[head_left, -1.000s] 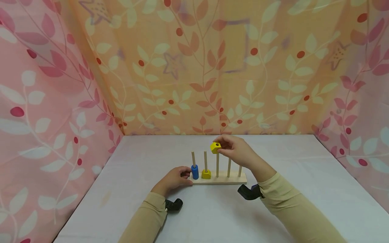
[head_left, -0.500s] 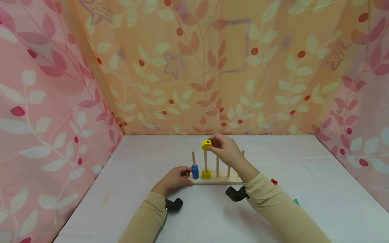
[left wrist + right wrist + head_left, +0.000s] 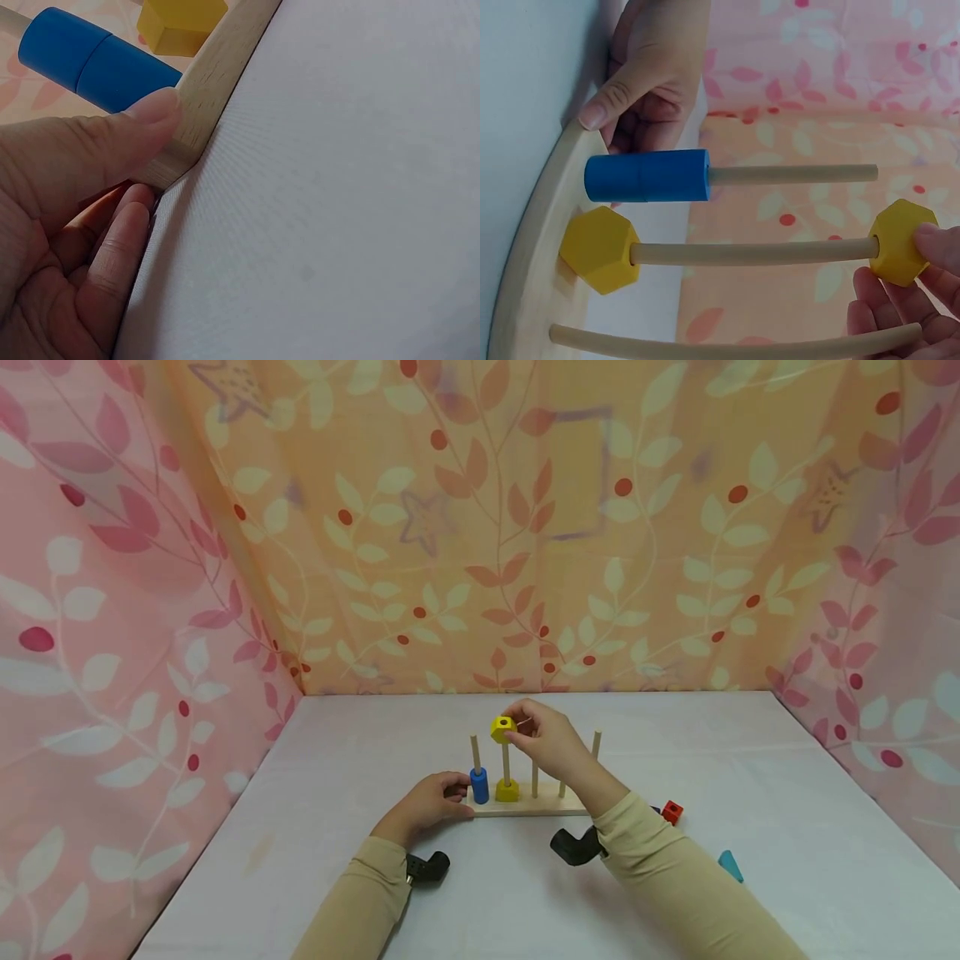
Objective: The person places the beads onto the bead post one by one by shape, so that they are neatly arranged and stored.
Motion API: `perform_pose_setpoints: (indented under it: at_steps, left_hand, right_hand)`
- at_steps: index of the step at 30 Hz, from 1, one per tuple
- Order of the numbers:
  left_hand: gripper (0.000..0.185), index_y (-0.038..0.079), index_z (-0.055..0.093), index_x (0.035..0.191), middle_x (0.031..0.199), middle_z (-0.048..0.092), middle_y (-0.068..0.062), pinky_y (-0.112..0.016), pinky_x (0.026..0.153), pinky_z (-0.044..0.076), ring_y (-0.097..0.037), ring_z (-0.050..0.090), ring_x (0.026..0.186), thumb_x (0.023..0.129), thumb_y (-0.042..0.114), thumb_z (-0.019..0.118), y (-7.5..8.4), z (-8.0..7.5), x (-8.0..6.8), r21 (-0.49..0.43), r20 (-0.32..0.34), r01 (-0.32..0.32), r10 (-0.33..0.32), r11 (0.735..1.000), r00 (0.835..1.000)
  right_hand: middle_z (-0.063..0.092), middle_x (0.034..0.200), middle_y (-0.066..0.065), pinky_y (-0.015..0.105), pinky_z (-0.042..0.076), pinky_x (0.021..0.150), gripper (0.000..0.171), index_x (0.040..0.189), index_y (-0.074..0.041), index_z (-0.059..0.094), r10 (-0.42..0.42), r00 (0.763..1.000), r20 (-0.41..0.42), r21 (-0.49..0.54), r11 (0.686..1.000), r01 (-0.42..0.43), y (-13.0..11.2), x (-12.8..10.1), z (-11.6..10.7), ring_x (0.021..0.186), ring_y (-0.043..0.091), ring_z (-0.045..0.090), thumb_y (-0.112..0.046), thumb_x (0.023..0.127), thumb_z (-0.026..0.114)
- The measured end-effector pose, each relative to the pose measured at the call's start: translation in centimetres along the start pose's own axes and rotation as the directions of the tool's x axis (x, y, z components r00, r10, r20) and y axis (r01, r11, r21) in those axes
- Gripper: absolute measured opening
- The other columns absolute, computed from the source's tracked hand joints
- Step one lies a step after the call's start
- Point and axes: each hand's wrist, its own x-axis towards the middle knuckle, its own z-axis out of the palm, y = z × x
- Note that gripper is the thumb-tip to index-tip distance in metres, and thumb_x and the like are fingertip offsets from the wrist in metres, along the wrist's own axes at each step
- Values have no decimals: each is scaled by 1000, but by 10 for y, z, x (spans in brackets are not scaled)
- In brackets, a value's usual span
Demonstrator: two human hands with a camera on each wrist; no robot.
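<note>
A wooden peg board (image 3: 491, 811) with several upright pegs stands on the table. My left hand (image 3: 431, 800) grips its left end, thumb (image 3: 154, 109) on the base's edge and the other fingers curled beside it. Two blue cylinder beads (image 3: 649, 176) are stacked on the leftmost peg. One yellow hexagonal bead (image 3: 601, 249) sits at the foot of the second peg. At the top of that same peg, my right hand (image 3: 551, 739) pinches another yellow hexagonal bead (image 3: 901, 241), the peg's tip meeting its hole. The third peg (image 3: 735, 346) is bare.
To the right of the board, partly behind the right forearm, lie a red block (image 3: 672, 812) and a light-blue piece (image 3: 730, 866). A dark piece beside the red block is mostly hidden. Patterned curtains (image 3: 480, 527) stand behind the table and at both sides.
My right hand has carried the yellow bead leftward from above the third peg to the second peg's top, then slightly down. The red and light-blue pieces have come into view. The left hand stays put.
</note>
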Motion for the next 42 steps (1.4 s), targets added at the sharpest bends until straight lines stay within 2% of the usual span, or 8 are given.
perform_pose_setpoints:
  at_steps: [6,14,23,32,42]
  left_hand:
    - [47,14,61,110,99,59,1,-32,86,46,-16,53,91,69,23,80,0,0,0,9,3,-12,12,1000,1000]
    - [48,13,60,111,100,59,0,-31,87,46,-15,53,91,69,23,80,-1,0,0,-2,7,-5,5,1000,1000]
    - [49,14,60,114,104,59,1,-33,90,45,-15,53,94,70,26,79,-2,-2,0,-5,9,-3,3,1000,1000]
    - [48,15,60,113,104,59,2,-31,90,45,-14,53,94,70,26,79,-2,-1,0,-3,10,2,-2,1000,1000]
    - [50,12,59,115,106,58,1,-32,90,45,-14,53,95,71,24,79,0,-1,-2,-21,13,10,-10,1000,1000]
  right_hand:
    - [59,98,5,29,52,76,32,113,-10,54,26,999,-33,56,998,-24,6,-1,7,84,17,58,-9,83,66]
    - [58,99,7,30,51,79,50,125,-9,44,110,990,-91,152,984,-95,19,-5,20,88,19,58,-4,81,68]
    - [57,103,9,32,51,81,38,113,-7,47,236,967,-99,227,951,-208,29,-10,31,91,20,58,-5,81,68]
    - [60,96,8,30,50,79,24,100,-5,54,271,955,-116,191,950,-247,44,-16,43,86,18,57,-6,81,69]
    - [61,95,8,37,48,83,23,95,-6,55,310,944,-117,151,945,-291,58,-20,53,89,21,58,-9,79,71]
